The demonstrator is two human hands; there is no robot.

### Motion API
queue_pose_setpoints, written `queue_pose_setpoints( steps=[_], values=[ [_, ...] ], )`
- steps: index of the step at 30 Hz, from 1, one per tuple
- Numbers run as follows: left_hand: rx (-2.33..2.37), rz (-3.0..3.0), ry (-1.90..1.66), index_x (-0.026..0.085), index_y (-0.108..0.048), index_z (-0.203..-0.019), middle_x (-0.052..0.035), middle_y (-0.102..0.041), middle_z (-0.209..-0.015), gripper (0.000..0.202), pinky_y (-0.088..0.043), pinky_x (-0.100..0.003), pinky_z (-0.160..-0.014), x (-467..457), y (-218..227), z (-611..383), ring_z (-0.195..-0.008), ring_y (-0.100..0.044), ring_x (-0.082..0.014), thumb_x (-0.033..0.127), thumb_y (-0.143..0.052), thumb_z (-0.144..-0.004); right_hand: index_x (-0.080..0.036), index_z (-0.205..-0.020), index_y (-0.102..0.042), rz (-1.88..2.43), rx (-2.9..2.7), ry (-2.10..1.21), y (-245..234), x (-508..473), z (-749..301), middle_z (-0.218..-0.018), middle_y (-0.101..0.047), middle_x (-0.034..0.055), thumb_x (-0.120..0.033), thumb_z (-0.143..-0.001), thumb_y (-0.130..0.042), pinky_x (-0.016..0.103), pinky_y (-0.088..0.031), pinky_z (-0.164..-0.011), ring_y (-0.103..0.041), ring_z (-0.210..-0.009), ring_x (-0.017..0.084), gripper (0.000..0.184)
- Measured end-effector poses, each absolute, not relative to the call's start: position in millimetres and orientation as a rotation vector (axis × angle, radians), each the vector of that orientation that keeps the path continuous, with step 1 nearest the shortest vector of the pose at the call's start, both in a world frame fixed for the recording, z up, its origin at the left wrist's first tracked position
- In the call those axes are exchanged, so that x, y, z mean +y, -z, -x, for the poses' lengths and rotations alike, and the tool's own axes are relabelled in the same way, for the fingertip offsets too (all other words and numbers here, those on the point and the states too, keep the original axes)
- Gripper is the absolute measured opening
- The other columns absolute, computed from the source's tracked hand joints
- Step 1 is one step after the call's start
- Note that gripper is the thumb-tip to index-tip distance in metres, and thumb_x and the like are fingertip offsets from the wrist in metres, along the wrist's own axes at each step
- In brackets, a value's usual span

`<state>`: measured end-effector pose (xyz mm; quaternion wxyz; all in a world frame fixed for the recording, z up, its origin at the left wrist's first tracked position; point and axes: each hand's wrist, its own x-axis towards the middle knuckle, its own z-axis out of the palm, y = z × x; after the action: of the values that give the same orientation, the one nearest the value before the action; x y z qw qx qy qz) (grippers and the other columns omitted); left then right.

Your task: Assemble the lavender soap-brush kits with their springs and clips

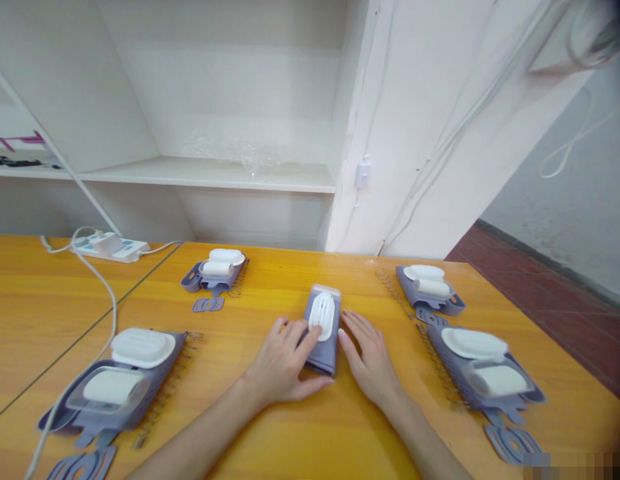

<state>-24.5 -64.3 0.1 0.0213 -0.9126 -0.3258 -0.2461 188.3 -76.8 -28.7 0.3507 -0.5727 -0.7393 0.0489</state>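
A grey-purple rectangular case (316, 359) lies flat in the middle of the table, with a white oval piece (322, 315) on its upper face. My left hand (286, 360) is at the case's left side, fingers apart. Its index fingertip touches the white oval piece, and its thumb is stretched out by the near edge. Along the right side of the case rests my right hand (371, 360), open, fingers extended and thumb close to the case's edge. Whether the right fingertips touch the case I cannot tell.
Grey-purple units with white ovals and white rolls lie at near left (140, 350), far left (227, 257), far right (424, 273) and near right (475, 345), with spiral coils beside them. A power strip (110, 247) with a white cable sits back left, below a white shelf (210, 175).
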Motion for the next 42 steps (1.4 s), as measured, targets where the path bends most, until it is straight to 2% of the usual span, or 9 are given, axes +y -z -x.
queue_pose_setpoints(
  steps=[2,4,6,13,20,25,32,42],
  values=[
    [-0.908,2.816,0.667,0.017,-0.048,-0.123,-0.0143,-0.055,-0.112,0.052,-0.039,-0.044,-0.083,-68.4,2.1,19.2,-0.093,-0.053,-0.0270,0.051,-0.048,-0.083,-0.021,-0.127,-0.050,1.482,-1.947,-0.148,32.1,-76.0,-188.3,-0.130,-0.053,0.0082,-0.035,-0.091,-0.045,0.046,-0.036,-0.100,-0.046,-0.121,0.025,0.039],
    [-0.934,2.766,0.619,0.021,-0.051,-0.121,-0.0116,-0.055,-0.115,0.037,-0.039,-0.042,-0.083,-69.3,5.7,14.0,-0.090,-0.054,-0.0243,0.038,-0.047,-0.088,-0.022,-0.126,-0.050,1.477,-1.929,-0.184,33.8,-76.1,-188.7,-0.129,-0.054,0.0079,-0.034,-0.092,-0.042,0.046,-0.036,-0.100,-0.047,-0.120,0.024,0.037],
    [-0.998,2.725,0.627,0.024,-0.052,-0.120,-0.0105,-0.055,-0.115,0.032,-0.040,-0.041,-0.083,-66.6,9.6,11.1,-0.090,-0.055,-0.0226,0.031,-0.046,-0.089,-0.022,-0.122,-0.053,1.474,-1.877,-0.222,33.5,-76.4,-189.4,-0.124,-0.056,0.0080,-0.033,-0.093,-0.039,0.045,-0.038,-0.099,-0.049,-0.117,0.023,0.034],
    [-1.112,2.673,0.695,0.027,-0.052,-0.121,-0.0103,-0.055,-0.121,0.033,-0.039,-0.044,-0.093,-46.1,17.4,14.0,-0.102,-0.057,-0.0228,0.030,-0.050,-0.088,-0.019,-0.112,-0.057,1.464,-1.722,-0.211,28.1,-76.6,-190.3,-0.110,-0.060,0.0092,-0.032,-0.094,-0.037,0.042,-0.041,-0.093,-0.052,-0.106,0.022,0.030],
    [-1.200,2.680,0.701,0.030,-0.051,-0.123,-0.0066,-0.053,-0.130,0.033,-0.038,-0.044,-0.099,-30.5,18.1,12.6,-0.107,-0.057,-0.0202,0.029,-0.048,-0.090,-0.018,-0.110,-0.057,1.435,-1.705,-0.197,27.2,-78.4,-189.2,-0.106,-0.061,0.0091,-0.031,-0.094,-0.037,0.041,-0.041,-0.091,-0.053,-0.102,0.022,0.029],
    [-1.233,2.662,0.692,0.030,-0.050,-0.124,-0.0060,-0.051,-0.133,0.034,-0.041,-0.041,-0.098,-24.7,20.9,10.7,-0.106,-0.058,-0.0198,0.029,-0.046,-0.090,-0.018,-0.110,-0.057,1.424,-1.705,-0.193,28.1,-79.5,-188.5,-0.107,-0.061,0.0089,-0.031,-0.093,-0.039,0.040,-0.041,-0.092,-0.053,-0.102,0.022,0.028],
    [-1.259,2.628,0.671,0.028,-0.053,-0.121,-0.0073,-0.054,-0.127,0.031,-0.044,-0.039,-0.094,-10.0,12.8,-4.2,-0.103,-0.058,-0.0202,0.030,-0.046,-0.090,-0.019,-0.110,-0.057,1.440,-1.701,-0.179,27.7,-80.2,-188.9,-0.106,-0.061,0.0096,-0.031,-0.094,-0.037,0.042,-0.042,-0.091,-0.053,-0.101,0.023,0.029],
    [-1.405,2.643,0.651,0.029,-0.052,-0.122,-0.0076,-0.051,-0.126,0.033,-0.045,-0.037,-0.089,27.6,7.0,-25.9,-0.095,-0.060,-0.0190,0.034,-0.043,-0.091,-0.019,-0.108,-0.057,1.444,-1.713,-0.168,25.9,-80.6,-189.3,-0.106,-0.061,0.0096,-0.031,-0.094,-0.036,0.041,-0.042,-0.090,-0.053,-0.101,0.023,0.028]
  ],
)
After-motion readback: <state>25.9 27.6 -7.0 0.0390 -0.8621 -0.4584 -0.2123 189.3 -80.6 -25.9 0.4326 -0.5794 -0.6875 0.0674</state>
